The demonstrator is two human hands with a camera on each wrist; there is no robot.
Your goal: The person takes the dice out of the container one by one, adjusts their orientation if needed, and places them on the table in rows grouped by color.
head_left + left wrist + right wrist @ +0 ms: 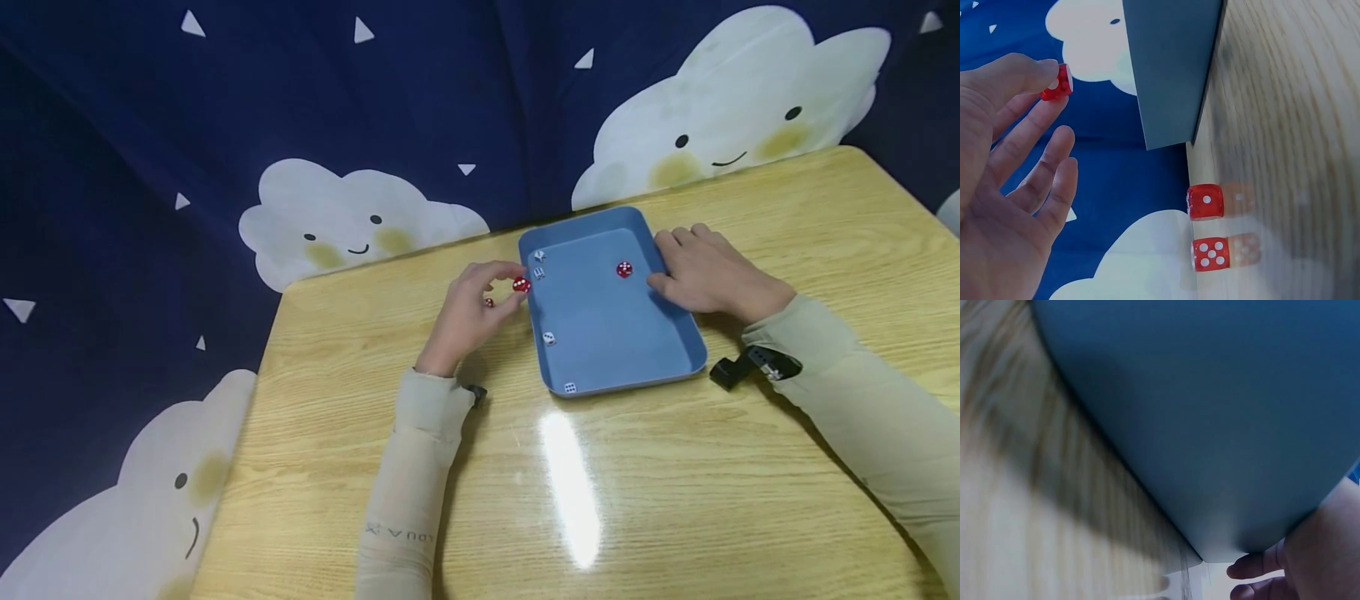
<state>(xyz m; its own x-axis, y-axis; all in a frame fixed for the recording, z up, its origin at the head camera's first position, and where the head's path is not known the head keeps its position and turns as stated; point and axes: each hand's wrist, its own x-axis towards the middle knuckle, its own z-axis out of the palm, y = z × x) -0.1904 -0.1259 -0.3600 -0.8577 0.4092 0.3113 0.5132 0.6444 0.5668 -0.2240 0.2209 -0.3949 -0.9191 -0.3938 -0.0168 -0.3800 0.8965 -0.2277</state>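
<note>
My left hand (467, 312) pinches a red die (521, 285) between thumb and fingers, just at the left rim of a blue tray (615, 333). In the left wrist view the held red die (1058, 83) sits at the fingertips, above the table. Two more dice, one red die (1205, 202) and another red die (1211, 254), lie on the wood beside the tray. My right hand (705, 271) holds the tray's right wall, its thumb over the rim. In the right wrist view the tray wall (1210, 425) hides most of that hand.
Inside the tray lie a red die (624, 269) towards the right and several white dice along the left side, among them a white die (549, 337). The wooden table (337, 400) meets a dark blue cloud-print curtain (420, 100) behind the tray.
</note>
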